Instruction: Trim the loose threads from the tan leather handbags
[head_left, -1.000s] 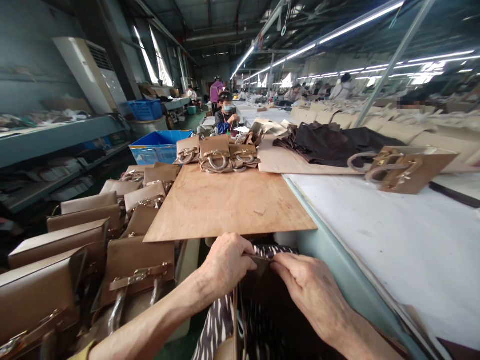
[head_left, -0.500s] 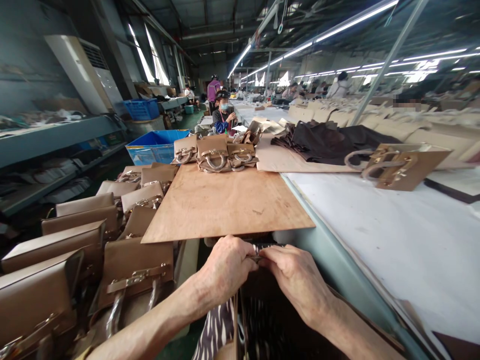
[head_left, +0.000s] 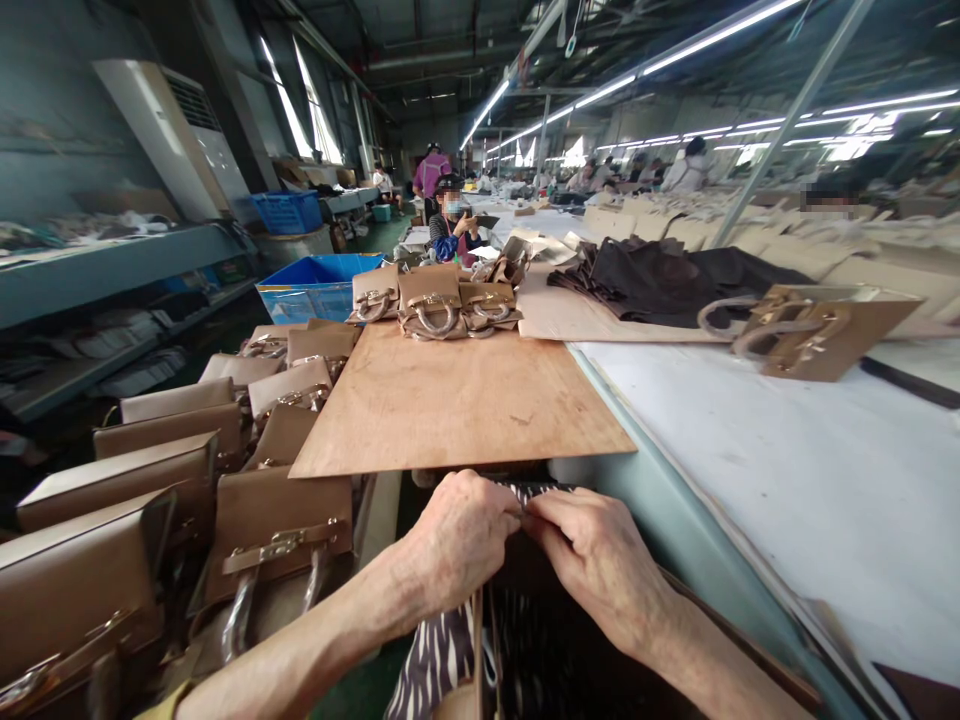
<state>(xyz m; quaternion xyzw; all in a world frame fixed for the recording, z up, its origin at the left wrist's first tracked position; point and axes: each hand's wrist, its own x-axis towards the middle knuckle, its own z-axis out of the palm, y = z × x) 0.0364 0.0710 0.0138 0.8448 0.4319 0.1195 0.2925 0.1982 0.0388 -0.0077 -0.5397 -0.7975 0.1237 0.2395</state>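
My left hand (head_left: 461, 535) and my right hand (head_left: 596, 555) are close together just below the near edge of the wooden board (head_left: 465, 400). Both are closed, fingers and thumbs pinched at the dark rim of a brown bag, which is mostly in shadow. The exact bit between the fingertips is hidden. Below my left hand, a tan strip (head_left: 478, 650) of the bag runs downward. Zebra-patterned cloth (head_left: 435, 660) shows beneath and beyond the bag.
Several brown handbags (head_left: 281, 530) crowd the left side. More handbags (head_left: 429, 300) sit on the board's far end, beside a blue crate (head_left: 319, 285). A white table (head_left: 735, 480) on the right bears another handbag (head_left: 825, 335) and dark leather pieces (head_left: 667, 280). A masked person sits ahead.
My view has shifted slightly. Both hands keep pinching at the bag's rim, with the fingertips a little closer together, and more patterned cloth shows behind them.
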